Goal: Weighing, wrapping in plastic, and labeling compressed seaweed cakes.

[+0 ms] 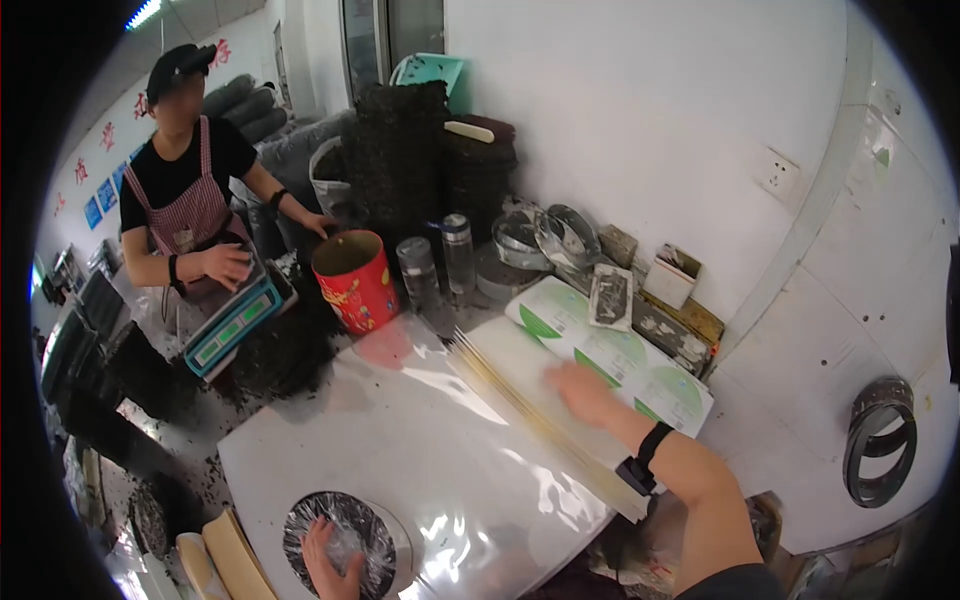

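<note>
My left hand (330, 559) rests with fingers apart on a round pack of dark dried material (367, 525) covered in clear crinkled plastic film. A pale ring-shaped wall (396, 541) surrounds that pack. It stands on a large glossy sheet of clear plastic (337, 442) spread over the table. My right hand (581, 391), blurred, is over a stack of plastic sheets (499, 349) at the table's right side; whether its fingers grip a sheet cannot be made out. Yellowish layered edges (540, 427) of the stack run diagonally below that hand. A black band with a dark device circles my right wrist.
Across the table a co-worker (187, 180) touches a digital scale (232, 322) and a red bucket (356, 281). Two clear bottles (457, 255), metal rings (568, 236) and green-white printed packaging (600, 337) line the wall side. Tall dark round stacks (397, 150) stand behind.
</note>
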`<state>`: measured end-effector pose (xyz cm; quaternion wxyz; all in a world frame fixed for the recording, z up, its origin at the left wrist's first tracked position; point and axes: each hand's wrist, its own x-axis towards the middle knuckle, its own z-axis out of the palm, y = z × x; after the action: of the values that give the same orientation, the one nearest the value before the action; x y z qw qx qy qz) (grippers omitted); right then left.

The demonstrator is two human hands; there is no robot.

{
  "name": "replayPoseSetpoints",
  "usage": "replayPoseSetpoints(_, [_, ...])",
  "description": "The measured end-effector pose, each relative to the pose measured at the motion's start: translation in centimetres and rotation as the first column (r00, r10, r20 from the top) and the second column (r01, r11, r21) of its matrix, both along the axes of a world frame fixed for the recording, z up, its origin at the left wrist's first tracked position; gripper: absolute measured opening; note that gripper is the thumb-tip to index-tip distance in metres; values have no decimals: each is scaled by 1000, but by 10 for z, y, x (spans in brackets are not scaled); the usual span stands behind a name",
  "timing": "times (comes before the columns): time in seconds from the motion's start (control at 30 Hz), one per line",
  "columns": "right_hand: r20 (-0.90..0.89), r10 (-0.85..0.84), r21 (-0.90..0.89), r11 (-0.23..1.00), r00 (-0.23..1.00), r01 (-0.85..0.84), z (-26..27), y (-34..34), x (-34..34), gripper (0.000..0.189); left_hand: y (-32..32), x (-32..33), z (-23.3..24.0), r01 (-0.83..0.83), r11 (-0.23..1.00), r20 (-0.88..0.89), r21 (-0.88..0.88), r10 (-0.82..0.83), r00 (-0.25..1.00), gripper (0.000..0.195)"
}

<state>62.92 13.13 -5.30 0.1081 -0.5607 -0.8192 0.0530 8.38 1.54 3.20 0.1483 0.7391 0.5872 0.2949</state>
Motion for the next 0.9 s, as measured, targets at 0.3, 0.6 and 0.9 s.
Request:
replayPoseSetpoints(0.3, [86,-462,409,824,882,392,-15,139,-13,37,1,2,7,26,999,-12,34,-26,1000,63])
replayPoseSetpoints(0.6, [-192,-442,510,718,876,474,-10,145,-33,27,5,4,18,11,999,-16,32,-11,1000,56])
replayPoseSetpoints(0.9, [-678,-441,247,617,588,747,84,168,24,12,2,3,13,-11,1000,-31,11,11,999,58])
